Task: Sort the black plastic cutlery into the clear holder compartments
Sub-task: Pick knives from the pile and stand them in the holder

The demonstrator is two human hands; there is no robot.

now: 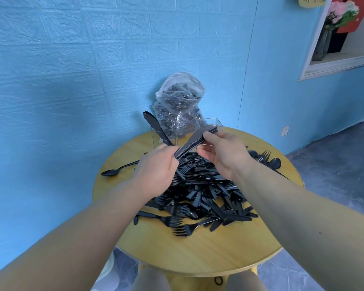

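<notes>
At the far left of the round wooden counter (198,255) a single black spoon (119,170) lies apart from the rest, its bowl toward the edge. Next comes your left hand (156,171), raised over the pile, its grip closed around the handle ends of a bundle of black knives (198,139) that slants up and to the right. Behind that hand stands the clear holder (189,131) at the back of the counter, with several knives (153,127) upright in its left compartment, blades up and leaning left. A clear plastic bag (180,97) holding more black cutlery rests against the blue wall just behind the holder. Below your hands the big pile of black cutlery (204,196) sprawls across the middle of the counter, forks and knives tangled together. Your right hand (225,152) pinches the blade end of the same bundle, thumb on top near the tips, fingers curled beneath. Further right, a few loose forks and spoons (267,160) lie near the counter's edge.
</notes>
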